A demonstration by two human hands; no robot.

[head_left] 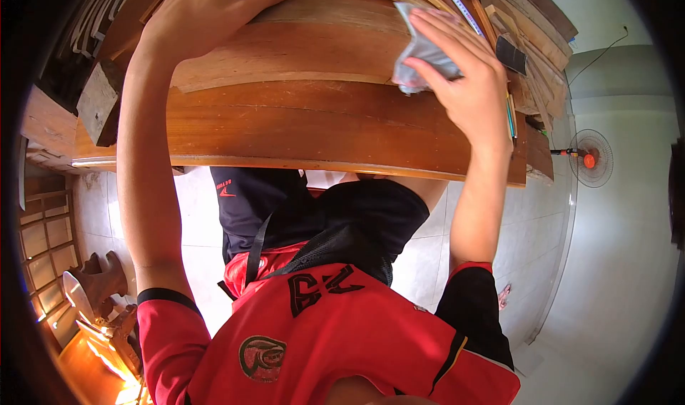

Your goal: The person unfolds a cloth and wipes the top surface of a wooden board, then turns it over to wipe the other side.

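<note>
A wooden board (307, 45) lies across the brown table (300, 130) in front of me. My left hand (196, 16) is at the board's left end, thumb stretched to the right along its far edge; its other fingertips are partly cut off by the top of the view. In my right hand (464, 70) is a crumpled light grey-blue cloth (427, 54), pressed between the fingers and thumb over the board's right end.
A tape or ruler (462, 7) lies beyond my right hand among wooden strips (546, 66). Pencils (511, 116) lie by my right wrist. A wooden block (100, 102) stands at the table's left end, near stacked curved pieces (100, 13). A fan (589, 160) is at right.
</note>
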